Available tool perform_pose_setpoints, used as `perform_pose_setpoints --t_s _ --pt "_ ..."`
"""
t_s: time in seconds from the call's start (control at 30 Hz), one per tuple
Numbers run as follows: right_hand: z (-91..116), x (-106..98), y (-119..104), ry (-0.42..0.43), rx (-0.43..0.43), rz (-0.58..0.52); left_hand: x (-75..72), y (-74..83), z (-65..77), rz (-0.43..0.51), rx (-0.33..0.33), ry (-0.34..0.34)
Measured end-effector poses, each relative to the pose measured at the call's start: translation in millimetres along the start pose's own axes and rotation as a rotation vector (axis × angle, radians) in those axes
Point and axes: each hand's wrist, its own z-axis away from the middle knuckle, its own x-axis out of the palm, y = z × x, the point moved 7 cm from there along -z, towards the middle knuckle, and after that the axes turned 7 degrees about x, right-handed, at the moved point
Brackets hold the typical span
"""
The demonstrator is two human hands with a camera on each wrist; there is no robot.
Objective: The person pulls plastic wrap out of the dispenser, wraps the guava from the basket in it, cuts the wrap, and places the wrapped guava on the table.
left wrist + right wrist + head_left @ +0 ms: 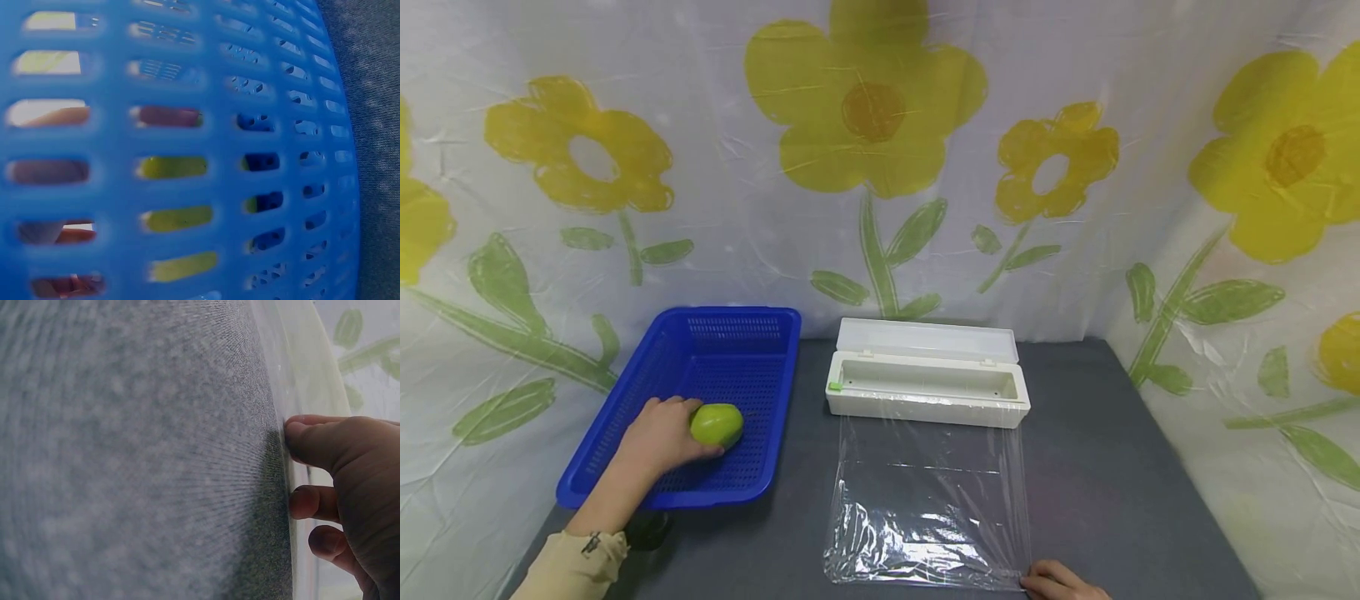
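In the head view my left hand [662, 433] grips a green apple [717, 426] from its left side, over the inside of a blue slotted basket [790, 392]. Through the slots of the basket wall [112, 144], the left wrist view shows slivers of the apple [178, 219] and of the fingers. A sheet of clear cling film [925, 500] stretches over the dark table from a white dispenser box [925, 410]. At the film's near right corner, my right hand [1060, 581] pinches the edge between thumb and finger. That hand [356, 469] is low by the table surface in the right wrist view.
The dispenser's lid [925, 337] stands open at the back. A small green piece [835, 386] sits at the box's left end. Flower-printed sheeting [722, 233] encloses the dark table [1090, 467] at the back and sides. A dark object [649, 531] lies partly behind the left forearm.
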Motion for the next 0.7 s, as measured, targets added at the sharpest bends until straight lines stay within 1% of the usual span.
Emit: perform_pose_setpoints --t_s 0.17,0.4,0.53,0.7 --pt "-0.2 0.5 0.1 0.011 -0.011 -0.010 -1.0 2.6 -0.5 -0.014 0.035 0.024" --pt "0.4 0.7 -1.1 0.045 -0.027 -0.004 -10.9 4.7 0.2 -0.010 0.029 0.052" --pt "0.2 -1.2 -2.7 0.066 -0.031 -0.004 -21.9 7.8 -0.6 -0.004 0.031 0.096" --pt "1.5 -1.9 -2.6 0.094 -0.077 -0.028 -41.8 17.9 -3.5 0.003 0.050 0.172"
